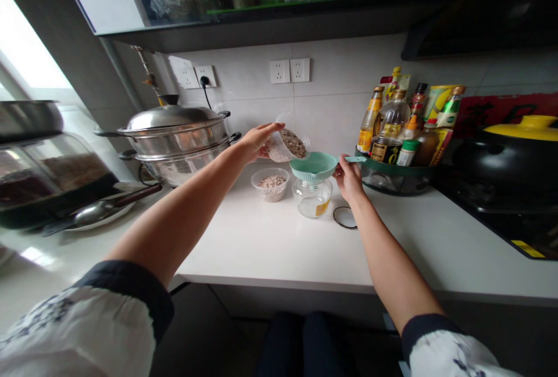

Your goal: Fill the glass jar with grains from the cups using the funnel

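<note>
My left hand point(258, 140) is closed on a clear plastic bowl point(279, 147) of brownish grain point(293, 142), tilted to the right with its rim at the edge of a green funnel point(314, 167). The funnel sits on the mouth of a clear glass jar point(308, 198) that bears a yellow label. My right hand point(349, 179) grips the funnel's handle on its right side. Left of the jar stands a second clear bowl point(271, 186) with paler, pinkish flakes in it. A round lid point(345, 218) with a dark rim lies right of the jar.
A steel steamer pot point(178, 133) stands at the back left, near a ladle point(93, 214). At the right are a rack point(394, 176) of sauce bottles and a black pot point(501, 156) with a yellow lid. A cabinet point(270, 22) hangs overhead.
</note>
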A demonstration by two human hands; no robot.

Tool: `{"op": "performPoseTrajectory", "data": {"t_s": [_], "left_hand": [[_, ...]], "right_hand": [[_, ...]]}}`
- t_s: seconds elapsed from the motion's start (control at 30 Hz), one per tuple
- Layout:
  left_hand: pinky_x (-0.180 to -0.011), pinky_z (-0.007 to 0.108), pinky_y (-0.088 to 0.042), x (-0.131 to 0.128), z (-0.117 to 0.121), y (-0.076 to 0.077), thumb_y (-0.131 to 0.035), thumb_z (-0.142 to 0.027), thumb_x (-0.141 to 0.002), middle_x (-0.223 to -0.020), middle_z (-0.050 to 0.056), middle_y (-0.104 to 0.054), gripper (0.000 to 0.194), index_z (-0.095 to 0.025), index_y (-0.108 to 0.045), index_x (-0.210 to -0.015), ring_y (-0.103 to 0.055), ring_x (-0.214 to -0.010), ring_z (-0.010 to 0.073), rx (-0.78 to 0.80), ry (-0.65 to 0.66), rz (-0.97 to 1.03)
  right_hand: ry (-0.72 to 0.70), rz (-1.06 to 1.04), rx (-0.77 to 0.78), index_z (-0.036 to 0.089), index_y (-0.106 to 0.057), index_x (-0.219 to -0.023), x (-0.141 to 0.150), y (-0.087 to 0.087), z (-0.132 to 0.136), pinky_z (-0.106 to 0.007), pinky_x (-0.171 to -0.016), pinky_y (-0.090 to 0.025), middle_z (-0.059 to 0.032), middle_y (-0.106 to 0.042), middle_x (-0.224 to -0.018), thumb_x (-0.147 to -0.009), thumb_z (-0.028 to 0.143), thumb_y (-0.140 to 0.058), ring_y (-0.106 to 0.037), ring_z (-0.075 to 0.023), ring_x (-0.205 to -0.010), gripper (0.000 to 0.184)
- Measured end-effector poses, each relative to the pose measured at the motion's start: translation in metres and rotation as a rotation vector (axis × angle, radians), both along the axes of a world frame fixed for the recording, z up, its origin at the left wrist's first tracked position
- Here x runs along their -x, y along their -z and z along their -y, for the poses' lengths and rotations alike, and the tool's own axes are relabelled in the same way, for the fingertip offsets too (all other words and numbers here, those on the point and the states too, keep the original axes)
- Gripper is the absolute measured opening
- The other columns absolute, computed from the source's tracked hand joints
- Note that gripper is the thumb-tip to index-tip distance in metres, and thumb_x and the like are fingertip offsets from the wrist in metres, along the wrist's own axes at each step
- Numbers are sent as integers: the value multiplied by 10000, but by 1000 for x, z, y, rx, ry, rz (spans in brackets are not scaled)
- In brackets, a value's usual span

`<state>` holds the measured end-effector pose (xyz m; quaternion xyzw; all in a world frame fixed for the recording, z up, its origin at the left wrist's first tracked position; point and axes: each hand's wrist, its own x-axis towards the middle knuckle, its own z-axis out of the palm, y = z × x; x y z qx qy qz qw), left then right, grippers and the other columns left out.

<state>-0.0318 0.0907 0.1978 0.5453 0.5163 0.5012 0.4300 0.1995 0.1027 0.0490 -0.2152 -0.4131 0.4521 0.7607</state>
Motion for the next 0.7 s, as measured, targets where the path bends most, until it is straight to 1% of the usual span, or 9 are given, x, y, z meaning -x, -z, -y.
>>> {"op": "performPoseTrajectory", "data": {"t_s": [0.1, 0.3, 0.43, 0.7], "left_hand": [[-772, 432, -536, -2, 1, -2, -746, -440, -659, -923, 112, -673, 461, -191, -653, -1036, -668, -866, 289, -26, 14, -39], [-781, 448, -538, -1, 0, -3, -717, -493, -666, -1049, 103, -675, 569, -253, -617, -1172, -673, -858, 275, -36, 61, -141], [-768, 428, -545, 1, 0, -2, -696, -517, -673, -1125, 112, -656, 620, -266, -588, -1230, -671, -876, 278, -35, 51, -175], [-771, 401, -543, 1, 1, -2, -697, -526, -677, -1113, 108, -668, 616, -277, -594, -1231, -678, -873, 270, -24, 16, -182]], "right_hand": [[-12, -21, -12, 243, -519, -846, 0, 0, 0, -208, -500, -371, 83, -472, -613, -669, 407, -735, -458, -71, -536, 325], [-19, -38, -9, 253, -530, -827, 1, -2, 2, -204, -493, -371, 84, -485, -599, -641, 416, -761, -464, -72, -536, 338], [-42, -67, -12, 255, -546, -805, 1, -3, 4, -202, -497, -381, 90, -479, -583, -625, 403, -779, -463, -69, -531, 329], [-44, -81, -11, 253, -549, -799, 0, -2, 1, -200, -509, -393, 89, -497, -608, -615, 388, -784, -479, -65, -550, 328]]}}
